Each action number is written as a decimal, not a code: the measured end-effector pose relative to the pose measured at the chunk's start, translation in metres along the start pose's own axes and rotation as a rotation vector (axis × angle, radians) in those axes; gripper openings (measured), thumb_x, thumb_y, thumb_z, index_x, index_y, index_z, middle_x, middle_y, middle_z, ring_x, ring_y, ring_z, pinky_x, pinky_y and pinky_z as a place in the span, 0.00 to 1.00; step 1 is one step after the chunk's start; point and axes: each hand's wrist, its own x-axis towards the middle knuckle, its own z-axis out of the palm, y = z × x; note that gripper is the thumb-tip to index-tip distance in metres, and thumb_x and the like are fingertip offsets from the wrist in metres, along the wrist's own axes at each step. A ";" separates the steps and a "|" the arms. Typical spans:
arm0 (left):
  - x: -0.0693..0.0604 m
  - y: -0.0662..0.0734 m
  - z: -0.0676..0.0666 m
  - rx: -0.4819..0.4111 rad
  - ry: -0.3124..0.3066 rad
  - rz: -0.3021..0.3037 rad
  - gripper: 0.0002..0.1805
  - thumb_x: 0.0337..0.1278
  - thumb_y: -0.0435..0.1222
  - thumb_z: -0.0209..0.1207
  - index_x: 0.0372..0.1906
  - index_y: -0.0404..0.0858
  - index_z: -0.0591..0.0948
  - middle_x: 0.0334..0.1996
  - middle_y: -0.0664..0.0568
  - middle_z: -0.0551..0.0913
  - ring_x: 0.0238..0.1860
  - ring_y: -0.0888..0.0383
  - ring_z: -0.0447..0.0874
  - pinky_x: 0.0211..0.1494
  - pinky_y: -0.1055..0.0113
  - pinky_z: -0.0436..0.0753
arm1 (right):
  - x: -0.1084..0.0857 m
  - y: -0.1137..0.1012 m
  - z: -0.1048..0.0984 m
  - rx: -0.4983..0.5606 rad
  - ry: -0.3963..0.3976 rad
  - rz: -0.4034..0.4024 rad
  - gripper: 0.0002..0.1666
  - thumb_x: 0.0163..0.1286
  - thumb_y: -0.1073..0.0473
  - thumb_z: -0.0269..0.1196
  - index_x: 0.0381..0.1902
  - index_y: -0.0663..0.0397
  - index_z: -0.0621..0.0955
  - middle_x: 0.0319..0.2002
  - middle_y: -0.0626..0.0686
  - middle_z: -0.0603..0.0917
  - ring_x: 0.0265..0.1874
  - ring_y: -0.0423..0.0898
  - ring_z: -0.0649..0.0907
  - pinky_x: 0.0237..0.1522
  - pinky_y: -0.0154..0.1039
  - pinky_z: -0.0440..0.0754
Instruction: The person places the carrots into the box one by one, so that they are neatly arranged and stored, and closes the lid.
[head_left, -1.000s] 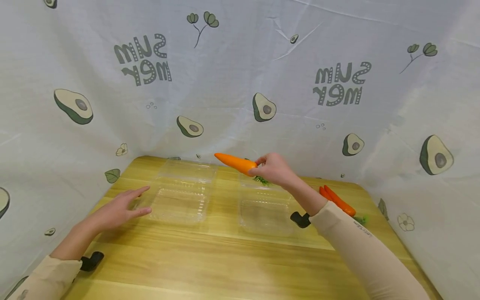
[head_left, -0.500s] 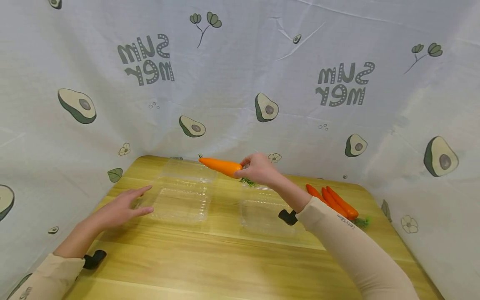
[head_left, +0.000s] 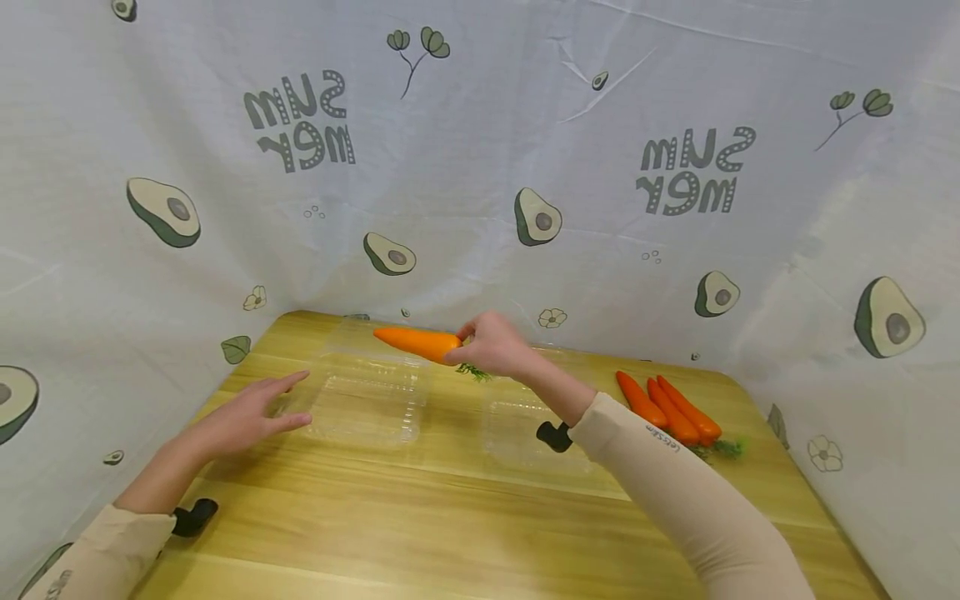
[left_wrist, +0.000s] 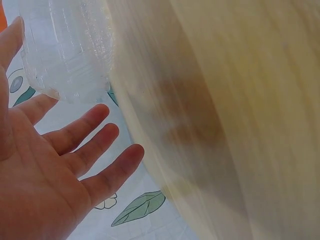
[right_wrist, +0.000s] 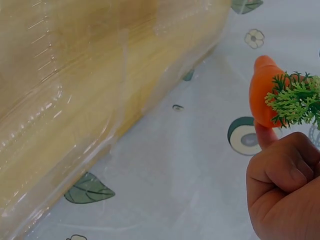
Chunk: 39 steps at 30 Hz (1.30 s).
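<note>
My right hand (head_left: 491, 344) pinches an orange carrot (head_left: 416, 342) by its leafy end, above the table, with the tip pointing left. Green leaves hang below the fingers in the head view; the right wrist view shows the carrot (right_wrist: 262, 92) with its frilly leaves (right_wrist: 297, 100) toward the camera. Under and to the left of the carrot lies a clear plastic box (head_left: 365, 408) with its lid raised toward the back. Beside that box my left hand (head_left: 251, 414) is spread, thumb and fingers apart, holding nothing. In the left wrist view the fingers stand close to the box (left_wrist: 67, 50).
A second clear box (head_left: 528, 429) stands right of the first, partly behind my right forearm. Three carrots (head_left: 671, 408) with green tops lie at the table's right. A printed curtain (head_left: 465, 167) rises behind the wooden table (head_left: 450, 525).
My right hand has carried the carrot leftward and slightly down, from above the right box toward the left one. My left hand keeps its place. The carrots at the right are now fully uncovered.
</note>
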 end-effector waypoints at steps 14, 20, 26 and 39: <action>0.002 0.000 0.000 -0.004 0.001 0.009 0.44 0.66 0.56 0.60 0.77 0.34 0.61 0.67 0.27 0.71 0.68 0.27 0.64 0.63 0.30 0.66 | 0.015 -0.010 0.024 -0.019 -0.032 -0.051 0.21 0.57 0.52 0.74 0.44 0.60 0.87 0.31 0.50 0.87 0.18 0.42 0.74 0.22 0.33 0.71; 0.002 -0.002 0.001 0.002 -0.001 -0.011 0.45 0.67 0.56 0.60 0.78 0.36 0.60 0.67 0.28 0.70 0.69 0.27 0.62 0.64 0.29 0.65 | 0.020 -0.016 0.031 -0.041 -0.050 -0.074 0.21 0.57 0.51 0.74 0.44 0.60 0.88 0.34 0.51 0.87 0.21 0.42 0.78 0.24 0.33 0.74; 0.002 -0.002 0.002 0.005 -0.003 -0.009 0.45 0.67 0.56 0.60 0.78 0.35 0.60 0.66 0.28 0.71 0.69 0.26 0.62 0.63 0.28 0.65 | 0.024 -0.019 0.040 -0.022 -0.083 -0.084 0.22 0.57 0.52 0.74 0.45 0.61 0.87 0.33 0.51 0.87 0.19 0.42 0.78 0.24 0.33 0.75; 0.003 0.000 0.001 -0.020 -0.020 -0.002 0.45 0.67 0.56 0.60 0.78 0.34 0.59 0.67 0.26 0.70 0.67 0.28 0.66 0.62 0.31 0.69 | 0.038 -0.027 0.064 -0.128 -0.109 -0.143 0.20 0.59 0.49 0.72 0.44 0.58 0.88 0.26 0.48 0.87 0.17 0.40 0.74 0.25 0.32 0.73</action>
